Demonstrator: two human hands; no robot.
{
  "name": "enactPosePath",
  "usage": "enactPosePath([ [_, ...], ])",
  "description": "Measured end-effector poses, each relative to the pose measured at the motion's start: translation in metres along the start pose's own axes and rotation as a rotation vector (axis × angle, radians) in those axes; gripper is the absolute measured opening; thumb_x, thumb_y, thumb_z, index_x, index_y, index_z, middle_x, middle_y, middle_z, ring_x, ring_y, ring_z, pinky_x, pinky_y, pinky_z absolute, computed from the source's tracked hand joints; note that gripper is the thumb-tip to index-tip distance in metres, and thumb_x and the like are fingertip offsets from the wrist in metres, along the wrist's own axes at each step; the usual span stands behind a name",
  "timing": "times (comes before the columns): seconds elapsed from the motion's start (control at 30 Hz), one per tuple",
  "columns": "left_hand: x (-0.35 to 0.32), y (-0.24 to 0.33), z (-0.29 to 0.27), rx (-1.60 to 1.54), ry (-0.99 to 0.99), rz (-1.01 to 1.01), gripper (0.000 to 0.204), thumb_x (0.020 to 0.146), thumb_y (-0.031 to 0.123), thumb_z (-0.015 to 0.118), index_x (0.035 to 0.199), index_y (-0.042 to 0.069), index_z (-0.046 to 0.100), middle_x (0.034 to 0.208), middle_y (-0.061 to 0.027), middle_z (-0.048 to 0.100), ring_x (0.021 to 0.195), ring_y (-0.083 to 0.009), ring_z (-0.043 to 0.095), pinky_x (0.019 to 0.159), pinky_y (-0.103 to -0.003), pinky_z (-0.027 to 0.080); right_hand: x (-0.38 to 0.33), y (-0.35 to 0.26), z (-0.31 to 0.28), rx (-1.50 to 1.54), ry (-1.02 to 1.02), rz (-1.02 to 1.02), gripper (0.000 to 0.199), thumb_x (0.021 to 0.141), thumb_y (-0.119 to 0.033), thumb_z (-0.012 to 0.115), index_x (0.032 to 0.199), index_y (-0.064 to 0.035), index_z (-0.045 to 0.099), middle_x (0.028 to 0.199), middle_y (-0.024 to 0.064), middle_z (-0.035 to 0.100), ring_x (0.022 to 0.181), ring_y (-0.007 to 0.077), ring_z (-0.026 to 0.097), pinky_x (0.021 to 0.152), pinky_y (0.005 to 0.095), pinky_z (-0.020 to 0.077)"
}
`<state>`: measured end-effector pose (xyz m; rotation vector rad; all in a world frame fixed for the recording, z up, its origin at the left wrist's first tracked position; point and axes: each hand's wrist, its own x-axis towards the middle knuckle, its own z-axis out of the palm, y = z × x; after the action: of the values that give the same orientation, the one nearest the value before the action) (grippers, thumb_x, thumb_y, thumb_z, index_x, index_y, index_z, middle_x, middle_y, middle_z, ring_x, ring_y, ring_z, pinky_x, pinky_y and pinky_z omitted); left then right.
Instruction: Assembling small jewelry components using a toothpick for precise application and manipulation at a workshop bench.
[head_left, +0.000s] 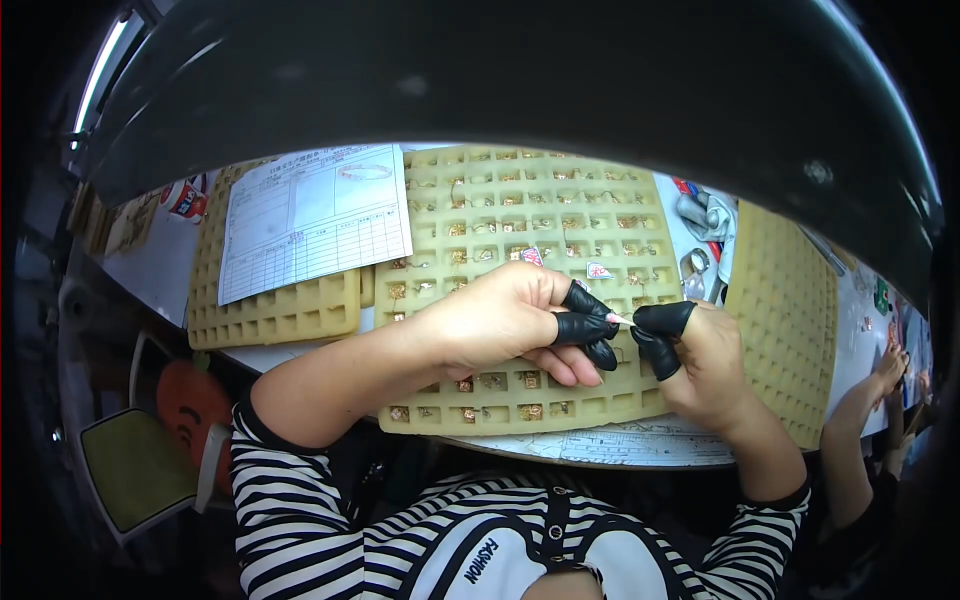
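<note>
My left hand and my right hand meet over a cream-yellow tray with rows of square pockets. Black finger covers sit on the thumb and some fingers of both hands. Between the fingertips of both hands is a small, thin, pale pinkish piece, too small to name. My left thumb and fingers pinch one end, and my right thumb and finger close on the other. Many pockets hold small gold-coloured and silvery metal pieces. Small red-and-white printed slips lie on the tray just beyond my hands.
A printed form rests on another pocketed tray at the left. A third pocketed tray stands at the right. Between trays lie crumpled grey items. Another person's arm reaches in at far right. A dark overhang crosses the top.
</note>
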<state>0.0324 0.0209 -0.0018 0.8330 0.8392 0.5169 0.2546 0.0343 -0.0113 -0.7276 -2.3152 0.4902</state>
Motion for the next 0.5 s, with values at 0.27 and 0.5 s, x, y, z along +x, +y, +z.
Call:
enactPosePath([
  [0.27,-0.0006,0.0013,-0.0005,-0.01,0.006,-0.023,0.019,0.092,0.01,0.048,0.105,-0.001,0.057,0.086,-0.0168,0.066,0.078,-0.02,0.067,0.067,-0.023,0.054,0.0017,-0.0017,0.0017,0.037,-0.019,-0.003,0.016,0.069,0.002,0.063,0.084,-0.0011,0.057,0.067,0.0103,0.059,0.056,0.0273,0.058,0.053,0.0346,0.0449],
  [0.5,-0.0003,0.0004,-0.0008,-0.039,-0.007,-0.006,0.02,0.092,0.01,0.047,0.104,-0.003,0.056,0.085,-0.0177,0.066,0.079,-0.0209,0.067,0.067,-0.023,0.054,-0.0004,-0.0011,0.006,0.122,0.0,0.073,0.014,0.07,0.002,0.062,0.083,-0.0007,0.056,0.068,0.0112,0.06,0.057,0.0268,0.058,0.053,0.0335,0.0457],
])
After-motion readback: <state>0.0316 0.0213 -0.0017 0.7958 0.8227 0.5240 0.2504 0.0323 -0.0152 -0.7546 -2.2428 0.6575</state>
